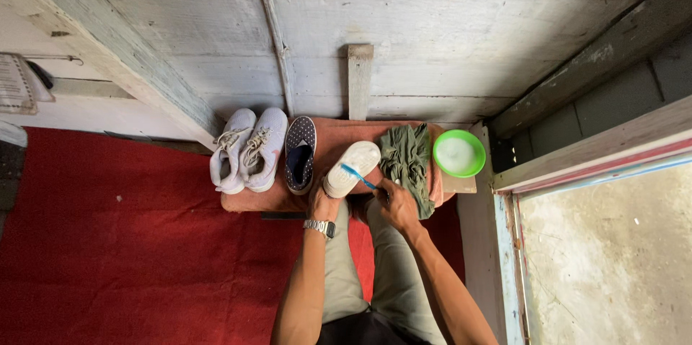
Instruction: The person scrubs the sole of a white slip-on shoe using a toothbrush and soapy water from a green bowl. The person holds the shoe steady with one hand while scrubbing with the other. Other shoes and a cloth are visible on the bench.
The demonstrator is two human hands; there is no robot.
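My left hand [322,203], with a metal watch on the wrist, grips the near end of a white shoe [353,165] turned sole-up on a small bench covered with a reddish cloth [335,136]. My right hand [395,201] holds a blue toothbrush [358,175] whose head rests on the shoe's sole. A crumpled dark green cloth [408,157] lies just right of the shoe, partly under my right hand.
A pair of pale lace-up sneakers [247,149] and a dark dotted slip-on shoe [300,154] stand on the bench's left part. A green bowl of whitish liquid [459,153] sits at its right end. Red carpet [115,244] covers the floor; a wooden plank wall is behind.
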